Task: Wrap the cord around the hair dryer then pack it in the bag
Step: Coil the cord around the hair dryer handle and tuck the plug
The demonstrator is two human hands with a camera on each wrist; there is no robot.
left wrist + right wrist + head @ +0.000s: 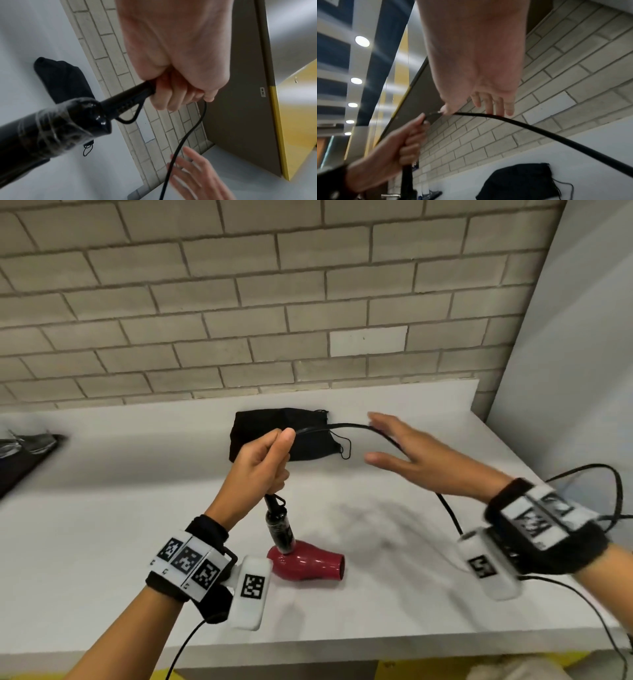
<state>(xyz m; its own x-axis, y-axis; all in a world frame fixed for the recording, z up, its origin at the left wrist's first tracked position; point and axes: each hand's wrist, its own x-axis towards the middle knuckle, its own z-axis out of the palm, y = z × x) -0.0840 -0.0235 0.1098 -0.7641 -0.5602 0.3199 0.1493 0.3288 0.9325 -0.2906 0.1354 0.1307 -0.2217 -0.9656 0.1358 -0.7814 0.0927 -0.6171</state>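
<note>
left hand [263, 460] gripping cord [352, 426], right hand [414, 460] seemingly touching it

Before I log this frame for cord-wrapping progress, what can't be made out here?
- Plug end of the cord: head view, runs off the right edge.
- Left hand grip: fingers hide the cord base.
- Right hand: blurred; contact with the cord unclear.
- Bag opening: too dark.
</note>
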